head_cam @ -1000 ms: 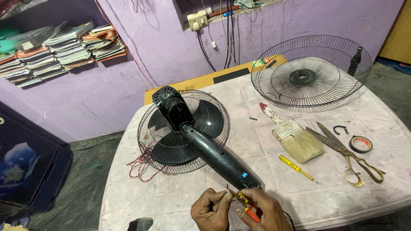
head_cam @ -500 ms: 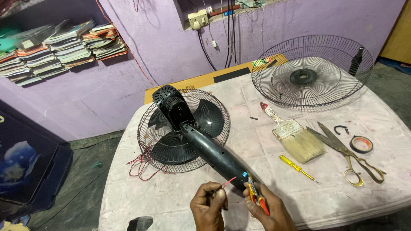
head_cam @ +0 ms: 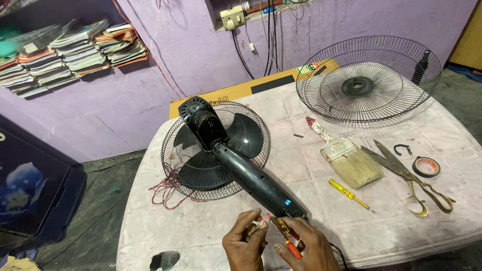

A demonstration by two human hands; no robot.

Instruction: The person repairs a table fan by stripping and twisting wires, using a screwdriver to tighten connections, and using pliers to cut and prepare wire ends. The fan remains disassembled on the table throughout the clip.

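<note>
A black fan (head_cam: 228, 150) lies face down on the table, its neck pointing toward me and its blades inside a wire guard (head_cam: 173, 160). At the neck's near end, my left hand (head_cam: 244, 245) pinches thin pinkish wires (head_cam: 264, 220) coming out of the fan. My right hand (head_cam: 304, 247) grips a small tool with red-orange handles (head_cam: 291, 243), its tip at those wires. Both hands sit close together at the table's near edge.
The white table (head_cam: 191, 226) also carries a second wire fan guard (head_cam: 369, 78) at the back right, a paintbrush (head_cam: 346, 158), a yellow screwdriver (head_cam: 350, 194), scissors (head_cam: 409, 178), a tape roll (head_cam: 426, 166) and loose red wire (head_cam: 163, 188). Stacked books (head_cam: 75, 50) fill a wall shelf.
My hands drew closer together at the fan's neck end; the tool tip moved back onto the wires held in my left fingers.
</note>
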